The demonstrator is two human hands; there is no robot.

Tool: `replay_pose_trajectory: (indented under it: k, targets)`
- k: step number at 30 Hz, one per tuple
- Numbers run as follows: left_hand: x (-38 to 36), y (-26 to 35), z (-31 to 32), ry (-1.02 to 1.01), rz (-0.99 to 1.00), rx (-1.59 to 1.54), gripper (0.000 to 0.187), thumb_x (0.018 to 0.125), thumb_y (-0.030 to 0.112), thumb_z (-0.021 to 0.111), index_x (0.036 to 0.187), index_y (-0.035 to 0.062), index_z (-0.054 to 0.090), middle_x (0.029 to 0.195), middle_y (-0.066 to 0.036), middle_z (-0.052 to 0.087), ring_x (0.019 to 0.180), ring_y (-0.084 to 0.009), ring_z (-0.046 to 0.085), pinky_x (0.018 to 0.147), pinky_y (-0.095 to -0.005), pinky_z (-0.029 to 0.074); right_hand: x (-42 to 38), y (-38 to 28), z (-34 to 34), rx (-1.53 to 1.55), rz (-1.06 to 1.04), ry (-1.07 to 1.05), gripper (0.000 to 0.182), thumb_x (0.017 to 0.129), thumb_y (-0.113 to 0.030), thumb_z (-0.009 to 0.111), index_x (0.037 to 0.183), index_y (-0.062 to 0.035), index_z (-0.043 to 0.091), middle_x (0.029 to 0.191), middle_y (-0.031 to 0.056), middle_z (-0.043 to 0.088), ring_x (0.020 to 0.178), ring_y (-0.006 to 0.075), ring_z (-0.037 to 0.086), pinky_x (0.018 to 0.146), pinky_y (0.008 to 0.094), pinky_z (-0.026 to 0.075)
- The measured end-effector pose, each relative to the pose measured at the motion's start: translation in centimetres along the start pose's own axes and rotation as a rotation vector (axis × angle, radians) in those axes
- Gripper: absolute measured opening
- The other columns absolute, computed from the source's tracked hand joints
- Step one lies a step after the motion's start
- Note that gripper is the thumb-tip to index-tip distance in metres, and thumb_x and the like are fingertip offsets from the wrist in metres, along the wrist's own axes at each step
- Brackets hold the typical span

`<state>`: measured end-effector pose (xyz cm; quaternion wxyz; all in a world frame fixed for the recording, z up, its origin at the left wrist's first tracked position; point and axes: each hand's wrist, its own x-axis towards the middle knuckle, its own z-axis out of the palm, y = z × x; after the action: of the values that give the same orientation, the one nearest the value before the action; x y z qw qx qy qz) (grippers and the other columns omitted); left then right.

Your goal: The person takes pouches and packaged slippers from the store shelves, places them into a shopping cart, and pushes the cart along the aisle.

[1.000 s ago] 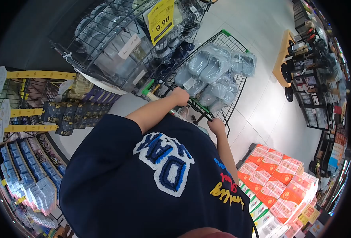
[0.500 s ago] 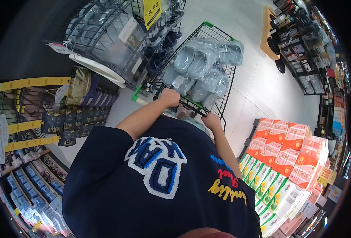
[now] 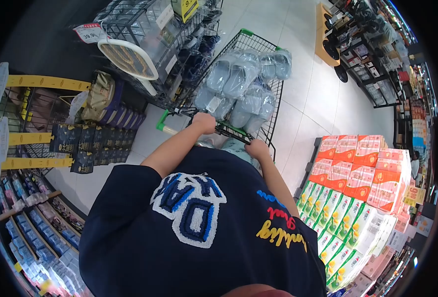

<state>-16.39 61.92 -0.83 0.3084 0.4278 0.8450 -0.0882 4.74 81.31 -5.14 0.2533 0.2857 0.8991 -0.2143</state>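
A black wire shopping cart [image 3: 277, 101] with green corner caps stands in front of me. Grey-blue slippers [image 3: 229, 74] in clear plastic bags are heaped in its basket. My left hand [image 3: 204, 123] is closed around the left part of the cart's handle bar. Toward the bar's right end, my right hand [image 3: 257, 147] grips it too, with the fingers wrapped over. Between the hands, part of the dark bar [image 3: 231, 132] shows beside a green strip.
At the left, a wire rack [image 3: 135, 29] holds bagged goods and a white oval-framed item [image 3: 128, 59]. Below it hang dark packets [image 3: 83, 143]. Stacked tissue packs [image 3: 347, 173] stand at the right. Shelves line the far right above the tiled floor [image 3: 303, 84].
The cart and slippers have shifted slightly left in view. The oval-framed item and its price tag now face me more. Both hands keep their hold on the bar.
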Motion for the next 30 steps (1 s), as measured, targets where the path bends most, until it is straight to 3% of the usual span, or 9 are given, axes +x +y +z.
replay_pose_trajectory:
  k: [4, 13, 17, 18, 22, 25, 30]
  targets:
    - [-0.9, 1.1, 3.1, 0.015, -0.022, -0.015, 0.036, 0.084, 0.032, 0.064, 0.105, 0.006, 0.077, 0.108, -0.017, 0.075, 0.102, -0.0324, 0.073, 0.088, -0.045, 0.057, -2.9, 0.4, -0.4, -0.014, -0.074, 0.013, 0.039, 0.082, -0.038, 0.059, 0.098, -0.0084, 0.078, 0.102, 0.0215, 0.073, 0.099, 0.0387, 0.07, 0.088, 0.0488, 0.055]
    - [-9.2, 6.7, 8.6, -0.024, -0.085, -0.068, 0.032, 0.084, 0.026, 0.063, 0.105, 0.008, 0.078, 0.11, -0.015, 0.075, 0.103, -0.0316, 0.072, 0.089, -0.0435, 0.057, -9.8, 3.2, 3.8, -0.088, -0.069, -0.098, 0.042, 0.082, -0.039, 0.061, 0.106, -0.0077, 0.077, 0.112, 0.0195, 0.073, 0.106, 0.0368, 0.069, 0.092, 0.0483, 0.055]
    - [-11.2, 7.6, 10.7, -0.01, -0.1, -0.071, 0.032, 0.084, 0.026, 0.063, 0.105, 0.0075, 0.078, 0.11, -0.015, 0.075, 0.104, -0.0316, 0.072, 0.089, -0.0437, 0.057, -11.7, 3.6, 5.3, -0.079, -0.076, -0.117, 0.044, 0.082, -0.038, 0.061, 0.107, -0.0049, 0.076, 0.113, 0.0206, 0.072, 0.108, 0.0372, 0.069, 0.094, 0.0487, 0.055]
    - [-11.5, 7.9, 11.1, -0.012, -0.106, -0.075, 0.032, 0.084, 0.026, 0.063, 0.106, 0.0074, 0.078, 0.11, -0.015, 0.075, 0.104, -0.0315, 0.072, 0.089, -0.0437, 0.056, -11.9, 4.3, 6.3, -0.077, -0.118, -0.063, 0.041, 0.083, -0.039, 0.06, 0.098, -0.0052, 0.077, 0.105, 0.0222, 0.073, 0.101, 0.0396, 0.07, 0.089, 0.0496, 0.055]
    - [-13.0, 8.5, 12.4, -0.02, -0.109, -0.104, 0.032, 0.084, 0.026, 0.063, 0.106, 0.0074, 0.077, 0.111, -0.014, 0.075, 0.105, -0.0312, 0.072, 0.089, -0.0433, 0.056, -13.9, 3.8, 6.1, -0.117, -0.129, -0.049, 0.043, 0.084, -0.041, 0.061, 0.1, -0.0049, 0.077, 0.104, 0.0233, 0.073, 0.101, 0.0404, 0.07, 0.089, 0.0503, 0.055]
    - [-14.1, 8.3, 12.5, -0.012, -0.104, -0.104, 0.032, 0.084, 0.026, 0.063, 0.105, 0.0072, 0.077, 0.111, -0.014, 0.075, 0.105, -0.0313, 0.071, 0.089, -0.0433, 0.056, -14.9, 3.1, 6.1, -0.145, -0.105, -0.114, 0.048, 0.086, -0.044, 0.061, 0.108, -0.0044, 0.075, 0.113, 0.0209, 0.072, 0.109, 0.0379, 0.068, 0.094, 0.0482, 0.055]
    - [-15.9, 7.7, 13.0, -0.003, -0.078, -0.104, 0.033, 0.083, 0.024, 0.063, 0.106, 0.0061, 0.077, 0.113, -0.015, 0.074, 0.107, -0.0318, 0.071, 0.089, -0.0434, 0.055, -15.6, 2.8, 8.2, -0.114, -0.075, -0.082, 0.048, 0.086, -0.045, 0.062, 0.106, -0.004, 0.076, 0.113, 0.0214, 0.072, 0.108, 0.0383, 0.068, 0.093, 0.0489, 0.054]
